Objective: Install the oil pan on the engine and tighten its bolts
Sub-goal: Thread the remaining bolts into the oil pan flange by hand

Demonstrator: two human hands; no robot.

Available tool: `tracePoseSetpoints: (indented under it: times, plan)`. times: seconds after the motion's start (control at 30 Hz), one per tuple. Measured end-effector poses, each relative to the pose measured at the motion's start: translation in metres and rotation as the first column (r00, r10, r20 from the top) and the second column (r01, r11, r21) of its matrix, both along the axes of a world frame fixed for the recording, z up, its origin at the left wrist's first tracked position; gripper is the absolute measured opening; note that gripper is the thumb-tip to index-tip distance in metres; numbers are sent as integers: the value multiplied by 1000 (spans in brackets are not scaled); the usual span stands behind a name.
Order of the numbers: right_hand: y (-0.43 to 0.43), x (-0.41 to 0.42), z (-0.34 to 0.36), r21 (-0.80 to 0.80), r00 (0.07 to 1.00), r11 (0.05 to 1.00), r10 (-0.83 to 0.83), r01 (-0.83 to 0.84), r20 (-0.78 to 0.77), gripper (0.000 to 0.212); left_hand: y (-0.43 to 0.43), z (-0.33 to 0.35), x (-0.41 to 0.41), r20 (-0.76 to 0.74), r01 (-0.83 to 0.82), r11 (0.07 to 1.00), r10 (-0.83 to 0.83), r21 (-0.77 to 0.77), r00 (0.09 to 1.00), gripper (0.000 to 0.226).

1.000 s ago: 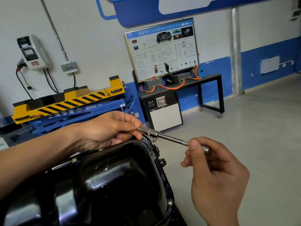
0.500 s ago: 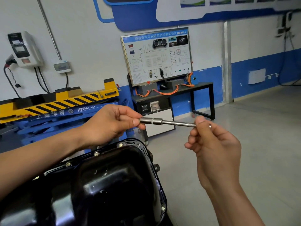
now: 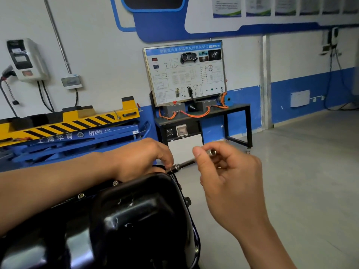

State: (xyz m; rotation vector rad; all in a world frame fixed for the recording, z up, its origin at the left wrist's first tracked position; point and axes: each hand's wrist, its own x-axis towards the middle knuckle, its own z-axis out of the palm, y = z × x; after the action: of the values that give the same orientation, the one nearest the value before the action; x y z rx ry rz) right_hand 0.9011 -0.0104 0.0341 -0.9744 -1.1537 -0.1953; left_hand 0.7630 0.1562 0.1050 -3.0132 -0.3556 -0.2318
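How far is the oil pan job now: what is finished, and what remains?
Done: the pan is set in place, with bolts in its rim. In hand: the left hand holds the socket end of the bar at the pan's far corner, and the right hand pinches the other end. Left: no picture shows whether any bolt is tight, so tightening round the rim probably remains.

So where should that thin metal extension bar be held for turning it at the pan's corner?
At its raised outer end, from the right: the extension bar slants up and right from the oil pan rim, where the left hand holds its lower end. The right hand pinches that free end.
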Motion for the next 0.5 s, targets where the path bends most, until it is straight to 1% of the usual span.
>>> tracePoseSetpoints:
  times: [0.1, 0.27, 0.5]
  plan:
    - [6, -4, 0, -4, 1000, 1000, 13, -13, 20, 18, 7, -2, 0, -44, -16, 1000, 17, 21, 999, 6]
    - [12, 0, 3, 4, 999, 1000, -18, 18, 40, 20, 8, -2, 2, -47, -8, 1000, 8, -10, 999, 7]
    - [16, 0, 4, 26, 996, 997, -73, 71, 56, 21, 5, -4, 4, 14, -32, 995, 34, -92, 999, 10]
